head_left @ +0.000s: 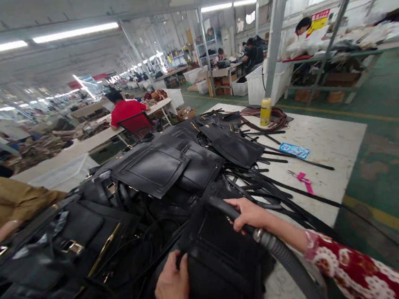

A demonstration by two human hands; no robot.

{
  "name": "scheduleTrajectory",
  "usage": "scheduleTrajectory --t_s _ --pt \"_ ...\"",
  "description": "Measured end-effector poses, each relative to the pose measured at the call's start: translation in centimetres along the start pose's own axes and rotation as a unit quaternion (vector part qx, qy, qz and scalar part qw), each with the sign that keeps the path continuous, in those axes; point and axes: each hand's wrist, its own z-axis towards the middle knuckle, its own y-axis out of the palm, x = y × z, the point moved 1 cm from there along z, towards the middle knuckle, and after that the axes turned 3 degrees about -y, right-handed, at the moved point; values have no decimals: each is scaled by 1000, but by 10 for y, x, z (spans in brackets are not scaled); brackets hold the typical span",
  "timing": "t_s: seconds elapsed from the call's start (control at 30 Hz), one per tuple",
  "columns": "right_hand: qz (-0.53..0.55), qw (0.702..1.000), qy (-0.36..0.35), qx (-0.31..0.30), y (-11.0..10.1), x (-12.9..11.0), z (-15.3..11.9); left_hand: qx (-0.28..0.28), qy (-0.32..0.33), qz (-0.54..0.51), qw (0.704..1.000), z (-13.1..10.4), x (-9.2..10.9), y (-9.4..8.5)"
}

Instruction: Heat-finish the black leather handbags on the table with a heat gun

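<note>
Black leather bag pieces lie heaped across the table before me. My left hand (174,285) pinches the edge of the nearest black leather bag (217,264), thumb and fingers at its left side. In my right hand (251,214) is a black hose nozzle (220,206), its tip over the upper part of that bag. A ribbed grey hose (285,254) runs from the nozzle down to the lower right. Beyond the bag lie flat leather panels (154,166) with stitched pockets. The lower part of the bag leaves the picture.
Long black straps (296,187) spread across the white table (341,139). On it also lie a pink-handled tool (305,182), a blue packet (294,150), a yellow bottle (265,112) and coiled brown straps (280,118). A co-worker's brown sleeve (15,199) reaches in from the left.
</note>
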Motion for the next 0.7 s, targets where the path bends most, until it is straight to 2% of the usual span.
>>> scheduleTrajectory --t_s 0.07,0.13,0.17,0.23,0.3,0.37,0.47,0.6,0.7 --pt "3 1000 14 5 -15 11 -35 69 15 50 996 -2 -6 -2" --pt "8 999 43 6 -20 29 -70 130 86 89 984 -11 -2 7" --pt "5 998 56 4 -19 40 -86 140 129 105 976 -19 3 14" --pt "4 996 85 -14 -12 61 -114 114 194 129 966 -33 15 32" --pt "10 993 111 -49 -1 76 -133 62 219 155 961 -43 24 47" --pt "18 988 129 -87 9 84 -139 29 224 174 959 -47 26 54" --pt "12 984 131 -116 22 81 -128 18 247 182 952 -46 21 54" --pt "-20 987 103 -121 25 67 -110 45 276 167 946 -47 13 51" --pt "-16 978 132 -163 23 62 -111 71 288 144 944 -51 10 51"
